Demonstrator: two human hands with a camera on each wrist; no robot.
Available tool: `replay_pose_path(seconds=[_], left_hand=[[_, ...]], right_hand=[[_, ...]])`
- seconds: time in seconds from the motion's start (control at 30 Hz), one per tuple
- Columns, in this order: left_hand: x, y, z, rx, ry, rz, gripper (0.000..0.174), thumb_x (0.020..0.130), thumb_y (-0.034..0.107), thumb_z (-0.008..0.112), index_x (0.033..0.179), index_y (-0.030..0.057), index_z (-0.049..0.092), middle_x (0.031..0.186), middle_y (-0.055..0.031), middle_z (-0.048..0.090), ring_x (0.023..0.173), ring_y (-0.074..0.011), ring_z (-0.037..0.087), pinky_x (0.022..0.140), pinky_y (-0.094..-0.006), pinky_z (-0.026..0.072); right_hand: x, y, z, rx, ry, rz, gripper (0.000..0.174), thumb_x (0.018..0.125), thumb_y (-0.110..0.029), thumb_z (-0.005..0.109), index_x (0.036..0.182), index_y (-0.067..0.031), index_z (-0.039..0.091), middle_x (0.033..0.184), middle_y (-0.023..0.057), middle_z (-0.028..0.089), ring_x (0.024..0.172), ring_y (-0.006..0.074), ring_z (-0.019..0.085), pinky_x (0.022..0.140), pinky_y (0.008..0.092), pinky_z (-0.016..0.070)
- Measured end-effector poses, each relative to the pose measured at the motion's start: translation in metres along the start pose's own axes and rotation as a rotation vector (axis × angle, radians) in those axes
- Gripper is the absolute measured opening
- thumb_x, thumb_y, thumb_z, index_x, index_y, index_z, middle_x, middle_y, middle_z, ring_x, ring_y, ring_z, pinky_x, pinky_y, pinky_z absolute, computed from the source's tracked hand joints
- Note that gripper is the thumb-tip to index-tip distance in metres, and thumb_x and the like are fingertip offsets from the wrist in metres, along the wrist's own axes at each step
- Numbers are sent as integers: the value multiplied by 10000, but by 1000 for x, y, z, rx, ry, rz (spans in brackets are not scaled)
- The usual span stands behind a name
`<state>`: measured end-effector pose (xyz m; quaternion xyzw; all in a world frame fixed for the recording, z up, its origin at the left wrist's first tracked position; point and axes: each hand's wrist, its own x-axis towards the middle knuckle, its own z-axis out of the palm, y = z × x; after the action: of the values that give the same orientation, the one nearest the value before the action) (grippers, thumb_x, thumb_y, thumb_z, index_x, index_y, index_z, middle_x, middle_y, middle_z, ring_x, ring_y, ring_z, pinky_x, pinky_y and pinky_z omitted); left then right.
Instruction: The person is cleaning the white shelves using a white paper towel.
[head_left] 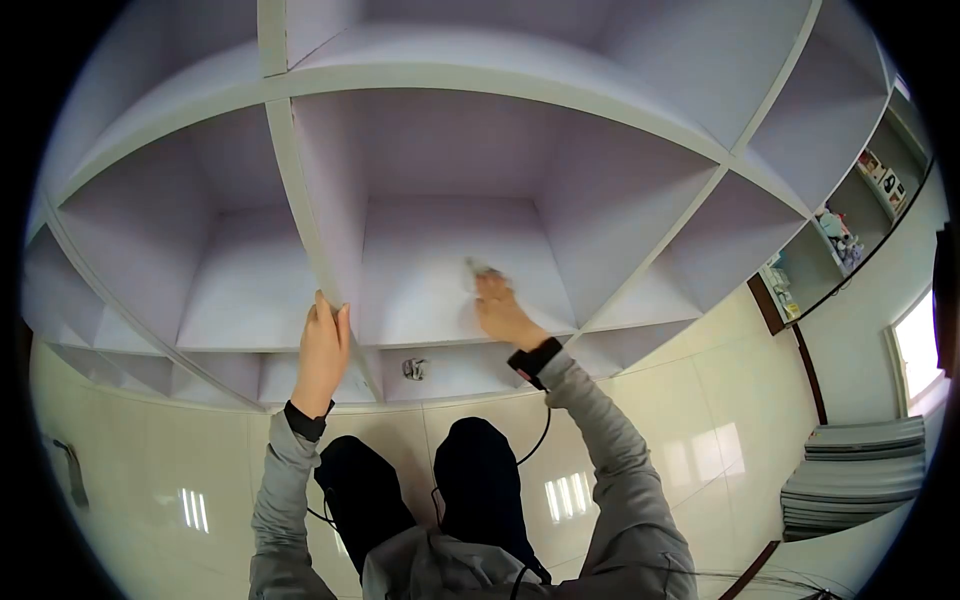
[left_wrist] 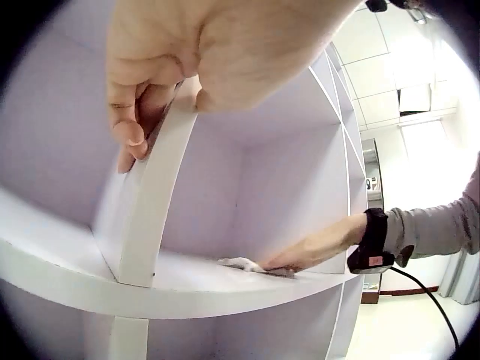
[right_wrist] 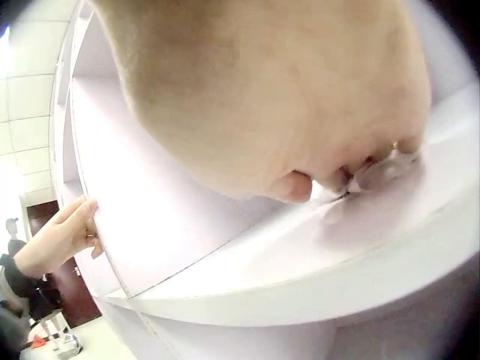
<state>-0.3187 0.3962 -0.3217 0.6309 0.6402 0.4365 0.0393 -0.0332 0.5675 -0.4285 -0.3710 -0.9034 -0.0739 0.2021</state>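
Note:
A white shelf unit with square compartments fills the head view. My left hand (head_left: pixel 324 352) grips the front edge of an upright divider (head_left: pixel 300 200), thumb on one side and fingers on the other. Inside the middle compartment, my right hand (head_left: pixel 507 312) holds a crumpled whitish cloth (left_wrist: pixel 240 264) down on the shelf board (head_left: pixel 420 290). In the right wrist view the fingers curl over the cloth (right_wrist: pixel 382 172), which lies partly hidden beneath them. Both hands look slightly apart from the compartment's back wall.
A small crumpled grey-and-white item (head_left: pixel 414 369) lies in the compartment below. Glossy floor tiles (head_left: pixel 690 400) spread beneath the unit. Further right stand a cabinet with small goods (head_left: pixel 840 240) and a grey stack (head_left: pixel 855 475). A cable (left_wrist: pixel 427 289) hangs from the right wrist.

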Motion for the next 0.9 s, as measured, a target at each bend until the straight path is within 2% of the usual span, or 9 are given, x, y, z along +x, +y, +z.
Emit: replay_pose_path(seconds=[0.13, 0.23, 0.37, 0.4, 0.47, 0.7, 0.73, 0.8, 0.9], left_hand=[[1, 5, -1, -23, 40, 24, 255, 919, 110, 451, 1085, -64, 366, 782, -251, 521, 661, -404, 520, 569, -433, 414], [2, 8, -3, -26, 72, 41, 194, 916, 85, 447, 1044, -46, 382, 755, -240, 522, 639, -398, 505, 567, -426, 401], [4, 7, -5, -10, 6, 21, 284, 912, 114, 465, 1101, -73, 365, 797, -247, 520, 679, -396, 528, 579, -436, 420], [4, 7, -5, -8, 9, 26, 284, 912, 114, 465, 1101, -73, 365, 797, -247, 520, 679, -396, 528, 579, -436, 420], [3, 6, -6, -25, -30, -1, 305, 912, 116, 466, 1120, -81, 363, 803, -250, 520, 678, -393, 529, 579, -432, 421], [2, -5, 1, 39, -18, -2, 422, 901, 132, 487, 1181, -142, 330, 847, -275, 531, 722, -406, 552, 611, -426, 453], [1, -5, 1, 60, -2, -18, 422, 901, 132, 487, 1181, -142, 330, 847, -275, 531, 722, -406, 552, 611, -426, 453], [2, -2, -1, 4, -40, -50, 434, 897, 126, 493, 1185, -153, 325, 839, -274, 530, 727, -405, 555, 616, -426, 457], [4, 5, -8, -1, -34, -46, 371, 893, 114, 493, 1147, -113, 345, 820, -270, 525, 707, -411, 549, 603, -432, 453]], right_hand=[[-56, 40, -58, -87, -112, 398, 594, 841, -179, 416, 1301, 150, 235, 1321, 329, 304, 1250, 470, 268, 1042, 496, 248], [-56, 68, -40, 52, -176, 475, 602, 855, -200, 381, 1317, 142, 206, 1337, 341, 267, 1278, 467, 217, 1067, 490, 196], [-9, 138, 29, -169, -455, 493, 660, 869, -284, 306, 1346, 130, 115, 1412, 311, 133, 1328, 432, 107, 1100, 466, 78], [7, 131, 15, -168, -448, 493, 660, 869, -284, 306, 1346, 130, 115, 1412, 311, 133, 1328, 432, 107, 1100, 466, 78], [41, 101, -25, 139, -388, 774, 673, 858, -272, 317, 1372, 93, 81, 1446, 272, 77, 1345, 392, 99, 1103, 455, 81], [129, 219, 82, -150, -457, 723, 694, 831, -243, 374, 1410, 6, 83, 1471, 192, 100, 1348, 362, 135, 1082, 453, 170], [138, 225, 90, -131, -378, 742, 689, 828, -237, 382, 1410, -1, 98, 1470, 181, 122, 1344, 357, 153, 1076, 449, 190], [152, 169, 10, 195, -407, 917, 645, 833, -223, 387, 1394, 4, 164, 1457, 176, 166, 1330, 343, 193, 1075, 430, 204], [169, 220, 78, 93, -411, 787, 609, 847, -236, 387, 1374, 14, 214, 1449, 174, 190, 1319, 343, 213, 1072, 416, 214]])
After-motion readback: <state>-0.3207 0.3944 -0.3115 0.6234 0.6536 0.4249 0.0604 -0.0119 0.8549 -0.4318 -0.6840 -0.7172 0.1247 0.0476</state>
